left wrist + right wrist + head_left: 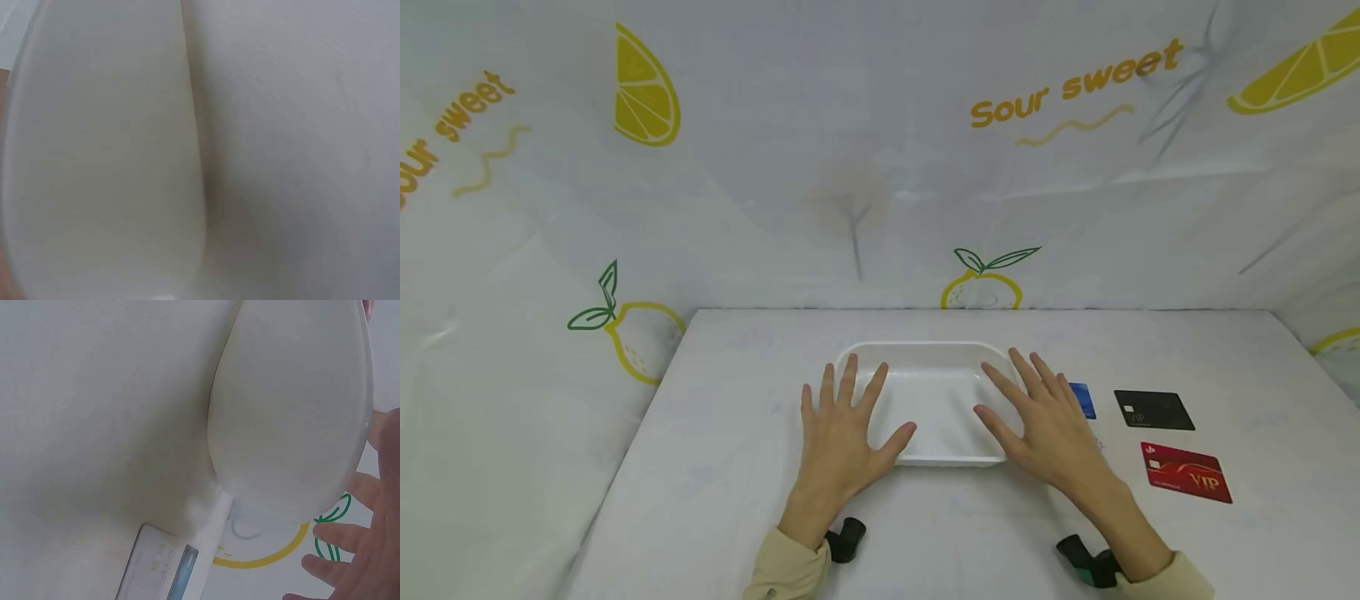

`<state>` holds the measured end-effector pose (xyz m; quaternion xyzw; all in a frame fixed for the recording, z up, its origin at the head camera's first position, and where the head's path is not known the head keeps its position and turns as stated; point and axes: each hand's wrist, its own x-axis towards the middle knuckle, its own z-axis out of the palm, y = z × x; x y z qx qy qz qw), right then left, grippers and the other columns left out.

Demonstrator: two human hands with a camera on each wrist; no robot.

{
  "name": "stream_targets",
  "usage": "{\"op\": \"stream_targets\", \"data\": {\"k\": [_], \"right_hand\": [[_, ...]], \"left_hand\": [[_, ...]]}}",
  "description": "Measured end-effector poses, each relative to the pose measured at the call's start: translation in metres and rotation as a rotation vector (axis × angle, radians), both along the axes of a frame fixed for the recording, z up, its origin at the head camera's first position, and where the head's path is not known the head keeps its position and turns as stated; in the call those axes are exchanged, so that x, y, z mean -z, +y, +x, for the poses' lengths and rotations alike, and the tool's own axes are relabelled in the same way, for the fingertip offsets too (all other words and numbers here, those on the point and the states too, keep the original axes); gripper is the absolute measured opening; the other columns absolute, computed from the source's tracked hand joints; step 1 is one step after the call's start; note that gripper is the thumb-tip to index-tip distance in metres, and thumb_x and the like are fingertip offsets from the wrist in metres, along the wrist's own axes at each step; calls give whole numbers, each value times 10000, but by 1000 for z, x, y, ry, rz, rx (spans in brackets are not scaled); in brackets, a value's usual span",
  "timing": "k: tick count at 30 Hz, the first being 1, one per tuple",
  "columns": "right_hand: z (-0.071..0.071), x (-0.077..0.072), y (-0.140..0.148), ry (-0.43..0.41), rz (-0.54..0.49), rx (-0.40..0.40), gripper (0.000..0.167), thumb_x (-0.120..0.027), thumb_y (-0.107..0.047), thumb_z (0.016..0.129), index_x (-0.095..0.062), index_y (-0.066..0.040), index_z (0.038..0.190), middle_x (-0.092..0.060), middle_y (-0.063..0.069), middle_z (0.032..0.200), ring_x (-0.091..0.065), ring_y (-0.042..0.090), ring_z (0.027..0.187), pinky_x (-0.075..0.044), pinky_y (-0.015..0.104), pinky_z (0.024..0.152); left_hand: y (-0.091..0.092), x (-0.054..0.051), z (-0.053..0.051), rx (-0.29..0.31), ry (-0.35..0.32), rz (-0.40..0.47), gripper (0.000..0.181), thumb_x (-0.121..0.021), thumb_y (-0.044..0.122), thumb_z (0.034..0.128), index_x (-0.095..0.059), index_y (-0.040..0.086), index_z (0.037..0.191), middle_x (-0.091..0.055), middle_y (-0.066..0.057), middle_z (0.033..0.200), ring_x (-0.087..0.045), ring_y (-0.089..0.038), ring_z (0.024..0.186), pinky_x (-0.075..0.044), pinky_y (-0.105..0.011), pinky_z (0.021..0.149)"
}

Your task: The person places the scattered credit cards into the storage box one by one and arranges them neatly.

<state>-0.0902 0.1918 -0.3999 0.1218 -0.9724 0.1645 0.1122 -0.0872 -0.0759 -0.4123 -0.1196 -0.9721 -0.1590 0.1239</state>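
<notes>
Flanking the white tray [942,421], left hand [846,437] and right hand [1049,430] are splayed, unclenched.

1. A white shallow tray [932,408] is set upright near the middle of the table's [715,467] far edge, its ends partly screened by the spread left hand [842,442] and right hand [1060,433].
2. A blue card [1084,402] and a pale card [150,565], both partly hidden, are laid right of it.
3. Nearer the table's right edge, a red VIP card [1187,473] and, closer to the far edge, a black card [1156,410] are laid flat.
</notes>
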Motion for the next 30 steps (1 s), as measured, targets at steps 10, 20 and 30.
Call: {"op": "stream_targets", "data": {"k": [10,20,30], "right_hand": [[-3,1,16,-40,-145,5,567,-667,-420,968,-564,-176,1469,-441,219,1578,-372,479,1454,-368,756,1074],[-10,2,39,-110,-299,18,523,-661,-347,983,-571,-110,1440,-439,261,1547,-387,548,1398,-358,814,1015],[-15,16,74,-77,-364,11,499,-726,-256,950,-606,-62,1394,-543,272,1422,-517,522,1277,-453,751,954]], "left_hand": [[-19,18,-3,-42,-24,403,783,-710,508,878,-426,259,1563,-344,-104,1663,-314,-412,1535,-280,-687,1190],[-30,45,-6,-3,-110,834,834,-771,351,844,-404,164,1569,-296,-185,1668,-273,-393,1558,-243,-648,1235],[-33,54,-6,108,-123,881,837,-780,279,838,-399,128,1567,-375,-126,1641,-333,-352,1541,-296,-580,1236]]}}
